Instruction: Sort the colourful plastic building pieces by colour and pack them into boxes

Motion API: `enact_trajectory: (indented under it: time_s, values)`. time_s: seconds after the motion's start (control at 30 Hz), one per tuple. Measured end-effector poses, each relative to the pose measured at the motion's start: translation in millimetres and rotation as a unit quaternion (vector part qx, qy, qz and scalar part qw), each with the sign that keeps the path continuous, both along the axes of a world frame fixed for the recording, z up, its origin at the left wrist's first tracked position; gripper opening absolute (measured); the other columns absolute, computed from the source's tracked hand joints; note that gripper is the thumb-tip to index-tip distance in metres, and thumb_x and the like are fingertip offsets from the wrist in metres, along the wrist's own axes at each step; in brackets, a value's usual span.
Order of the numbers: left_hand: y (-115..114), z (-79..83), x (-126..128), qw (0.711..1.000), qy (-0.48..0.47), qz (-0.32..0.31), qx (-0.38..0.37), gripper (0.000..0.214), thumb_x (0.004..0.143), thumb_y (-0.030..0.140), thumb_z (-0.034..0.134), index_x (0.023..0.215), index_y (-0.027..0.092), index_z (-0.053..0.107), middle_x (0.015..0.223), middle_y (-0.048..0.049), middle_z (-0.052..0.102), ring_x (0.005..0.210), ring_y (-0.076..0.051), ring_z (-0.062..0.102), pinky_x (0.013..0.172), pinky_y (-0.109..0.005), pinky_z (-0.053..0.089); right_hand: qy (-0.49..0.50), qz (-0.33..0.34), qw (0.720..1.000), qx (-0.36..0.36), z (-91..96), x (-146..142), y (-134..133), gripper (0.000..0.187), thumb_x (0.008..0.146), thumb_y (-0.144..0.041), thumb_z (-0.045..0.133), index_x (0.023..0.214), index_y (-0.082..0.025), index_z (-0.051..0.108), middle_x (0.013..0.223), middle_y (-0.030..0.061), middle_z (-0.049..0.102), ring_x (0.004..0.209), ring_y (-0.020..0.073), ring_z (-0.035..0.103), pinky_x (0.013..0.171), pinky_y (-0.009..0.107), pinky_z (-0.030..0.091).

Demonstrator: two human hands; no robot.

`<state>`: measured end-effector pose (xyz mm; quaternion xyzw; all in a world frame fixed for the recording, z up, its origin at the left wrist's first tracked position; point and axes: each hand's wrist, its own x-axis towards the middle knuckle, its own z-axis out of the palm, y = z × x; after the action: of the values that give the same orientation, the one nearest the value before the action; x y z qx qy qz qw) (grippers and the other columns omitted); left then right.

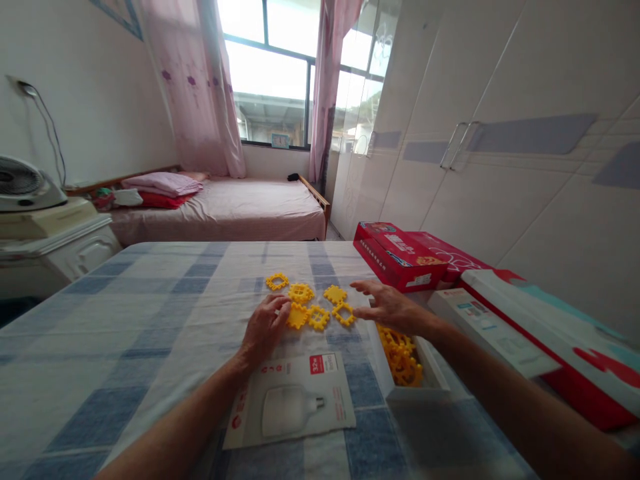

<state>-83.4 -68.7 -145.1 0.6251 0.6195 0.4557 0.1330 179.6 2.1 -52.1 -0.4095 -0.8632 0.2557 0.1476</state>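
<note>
Several yellow plastic interlocking building pieces with notched edges lie on the cloth; one is a solid square (297, 316), another an open frame (344, 314). My left hand (265, 325) rests on the cloth, its bent fingers together at the left edge of the solid piece. To the right, my right hand (387, 305) is over the far end of a white box (417, 393), thumb and fingers apart, with nothing visible in them. Its lower fingertips come close to the open frame piece. More yellow pieces (403, 360) fill the box, partly hidden by my right hand and forearm.
A flat card printed with a light bulb (293, 400) lies in front of my left hand. Red boxes (400, 257) and a white-and-red package (555, 340) line the table's right side. Beyond the checked tablecloth (165, 320) stands a bed (250, 207).
</note>
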Motion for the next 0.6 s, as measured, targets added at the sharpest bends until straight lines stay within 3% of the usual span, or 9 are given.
enact_trajectory:
  time_s: [0.1, 0.2, 0.33, 0.5, 0.6]
  values:
    - [-1, 0.7, 2, 0.996, 0.086, 0.006, 0.005, 0.025, 0.079, 0.033, 0.053, 0.095, 0.020, 0.068, 0.107, -0.0073, 0.063, 0.100, -0.024, 0.058, 0.089, -0.038, 0.046, -0.086, 0.043, 0.995, 0.011, -17.4, -36, 28, 0.077, 0.066, -0.037, 0.071, 0.134, -0.017, 0.043, 0.139, 0.0120, 0.043, 0.126, 0.0253, 0.040, 0.104, 0.037, 0.032]
    - [-2, 0.8, 3, 0.991, 0.133, -0.005, -0.005, 0.035, 0.073, 0.032, 0.062, 0.105, 0.019, 0.066, 0.112, -0.0084, 0.062, 0.104, -0.026, 0.056, 0.092, -0.041, 0.044, -0.135, 0.023, 0.991, 0.004, -32.6, -60, 48, 0.071, 0.063, -0.025, 0.072, 0.129, -0.016, 0.049, 0.132, 0.0132, 0.049, 0.122, 0.0263, 0.045, 0.101, 0.035, 0.036]
    - [-3, 2.2, 5, 0.988, 0.150, -0.018, -0.021, 0.050, 0.068, 0.037, 0.070, 0.113, 0.019, 0.062, 0.118, -0.0092, 0.060, 0.108, -0.028, 0.053, 0.095, -0.042, 0.042, -0.145, -0.033, 0.989, 0.024, -43.7, -71, 61, 0.060, 0.063, -0.021, 0.069, 0.121, -0.013, 0.056, 0.123, 0.0171, 0.053, 0.113, 0.0303, 0.051, 0.094, 0.038, 0.040]
    - [-1, -0.5, 5, 0.991, 0.134, -0.019, -0.011, 0.049, 0.065, 0.031, 0.072, 0.111, 0.019, 0.063, 0.116, -0.0094, 0.062, 0.107, -0.029, 0.053, 0.094, -0.042, 0.042, -0.121, -0.064, 0.990, 0.045, -31.0, -63, 64, 0.043, 0.067, -0.018, 0.063, 0.109, -0.009, 0.062, 0.110, 0.0158, 0.057, 0.101, 0.0248, 0.055, 0.084, 0.031, 0.043]
    - [2, -3.5, 4, 0.992, 0.125, -0.019, -0.008, 0.045, 0.066, 0.029, 0.070, 0.109, 0.020, 0.063, 0.115, -0.0085, 0.061, 0.106, -0.028, 0.055, 0.094, -0.041, 0.043, -0.105, -0.022, 0.994, 0.009, -17.2, -50, 61, 0.031, 0.072, -0.014, 0.054, 0.101, -0.012, 0.066, 0.090, 0.0088, 0.063, 0.081, 0.0172, 0.059, 0.071, 0.027, 0.045]
